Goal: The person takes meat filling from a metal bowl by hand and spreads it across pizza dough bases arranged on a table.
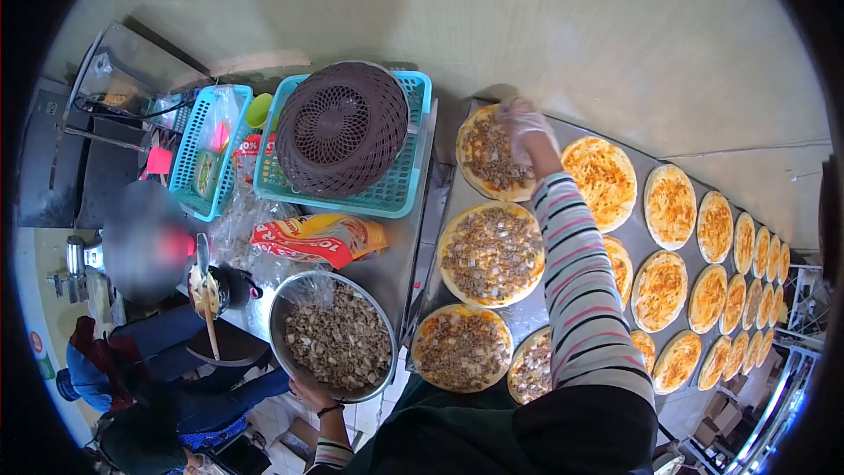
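Observation:
My left hand (309, 392) grips the lower rim of a round metal bowl (278, 334) filled with a chopped, minced-looking brown topping (338, 339) with pale bits. In a clear plastic glove, my right hand (530, 130) is over the upper right edge of a topped pizza (492, 154) at the back; its fingers are blurred, so whether they are closed cannot be made out. Nearer me lie another topped pizza (492, 255) and a third one (462, 347). Under my right forearm, one more topped pizza (531, 369) is partly hidden. Right of my wrist is a sauced base (600, 183) without the brown topping.
Several sauced bases (659, 290) run in rows down the metal table (646, 158) to the right. Left of it, a brown woven basket (343, 127) sits on a turquoise crate (400, 198), near a red-yellow packet (321, 239). Another person (167, 369) is at the lower left.

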A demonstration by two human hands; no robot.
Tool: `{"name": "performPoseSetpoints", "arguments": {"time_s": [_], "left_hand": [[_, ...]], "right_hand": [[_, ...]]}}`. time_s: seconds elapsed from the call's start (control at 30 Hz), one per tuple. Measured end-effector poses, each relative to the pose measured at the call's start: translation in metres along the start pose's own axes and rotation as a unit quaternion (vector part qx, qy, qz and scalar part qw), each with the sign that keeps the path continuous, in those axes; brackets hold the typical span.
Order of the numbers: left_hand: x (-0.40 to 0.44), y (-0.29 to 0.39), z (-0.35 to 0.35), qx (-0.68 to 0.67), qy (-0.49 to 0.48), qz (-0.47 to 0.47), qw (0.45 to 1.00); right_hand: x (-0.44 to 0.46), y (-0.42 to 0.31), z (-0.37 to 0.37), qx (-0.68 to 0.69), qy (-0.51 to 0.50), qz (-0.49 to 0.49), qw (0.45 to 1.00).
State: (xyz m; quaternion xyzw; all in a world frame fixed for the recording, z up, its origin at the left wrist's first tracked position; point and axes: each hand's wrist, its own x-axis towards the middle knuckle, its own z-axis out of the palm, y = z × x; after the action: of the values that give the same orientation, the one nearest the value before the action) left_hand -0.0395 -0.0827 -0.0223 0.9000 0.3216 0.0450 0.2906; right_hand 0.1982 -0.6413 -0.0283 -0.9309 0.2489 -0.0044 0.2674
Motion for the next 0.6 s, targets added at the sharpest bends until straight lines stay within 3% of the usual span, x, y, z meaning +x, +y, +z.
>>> {"name": "performPoseSetpoints", "arguments": {"time_s": [0.1, 0.17, 0.27, 0.3, 0.37, 0.5, 0.57, 0.6], "left_hand": [[0.003, -0.006, 0.003, -0.121, 0.011, -0.049, 0.991], [0.004, -0.007, 0.006, -0.213, -0.002, -0.071, 0.975], [0.008, -0.021, 0.008, -0.309, -0.036, -0.062, 0.948], [0.008, -0.022, 0.007, -0.306, -0.036, -0.062, 0.949], [0.008, -0.024, 0.007, -0.119, 0.020, -0.023, 0.992], [0.007, -0.021, 0.008, -0.083, 0.015, 0.030, 0.996], [0.006, -0.013, 0.009, -0.309, -0.015, -0.058, 0.949], [0.005, -0.017, 0.011, -0.308, -0.017, -0.060, 0.949]], "right_hand": [[0.006, 0.003, -0.019, -0.051, -0.041, 0.053, 0.996], [0.007, 0.004, -0.009, -0.080, -0.010, 0.071, 0.994], [0.015, 0.002, 0.001, -0.055, -0.059, -0.036, 0.996], [0.015, -0.001, 0.002, -0.053, -0.062, -0.035, 0.996], [0.020, -0.006, 0.004, -0.107, -0.072, -0.063, 0.990], [0.034, -0.002, 0.025, -0.117, -0.064, -0.048, 0.990], [0.036, -0.004, 0.023, -0.086, -0.056, -0.064, 0.993], [0.038, 0.000, 0.023, -0.088, -0.057, -0.063, 0.993]]}}
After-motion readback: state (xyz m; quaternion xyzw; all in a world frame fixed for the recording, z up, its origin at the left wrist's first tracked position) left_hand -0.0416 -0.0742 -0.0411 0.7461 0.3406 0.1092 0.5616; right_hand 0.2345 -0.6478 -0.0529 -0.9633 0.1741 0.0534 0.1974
